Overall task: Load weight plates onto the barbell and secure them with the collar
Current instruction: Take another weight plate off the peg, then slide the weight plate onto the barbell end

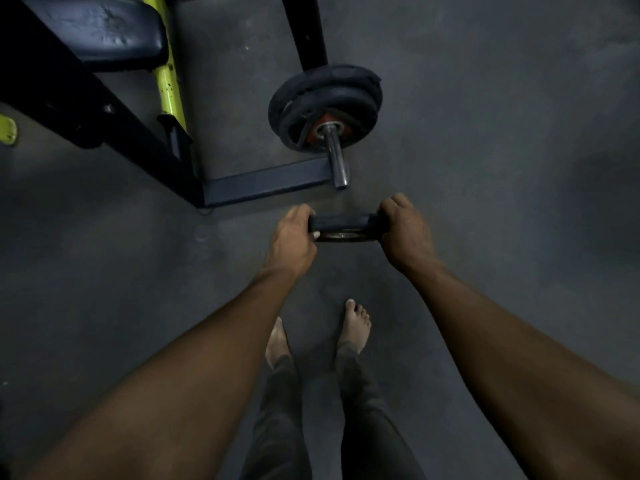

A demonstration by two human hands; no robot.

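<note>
In the head view, both bare hands held one small black weight plate (pixel 343 227) out in front of the body, just above the frame's centre. The left hand (pixel 291 242) gripped its nine o'clock edge, fingers curled over the rim; the right hand (pixel 405 230) gripped its three o'clock edge the same way. So each grip was clenched on that plate, which was seen nearly edge-on, with a strip of its metal-ringed face showing along the lower side.

Toward twelve o'clock from the plate, near but apart from it, the bare steel barbell sleeve (pixel 336 157) pointed back toward the person. Farther up the sleeve sat the loaded plates (pixel 329 98), a stack of worn black discs with a red hub around the bar. Whether a collar was on the sleeve could not be told.

At ten o'clock stood a bench (pixel 114 29) with a dark padded seat on a black and yellow-green frame (pixel 169 84), whose dark base bar ran just beside the sleeve's tip. Down at six o'clock two bare feet (pixel 356 327) in dark trousers stood on the grey floor (pixel 502 150).
</note>
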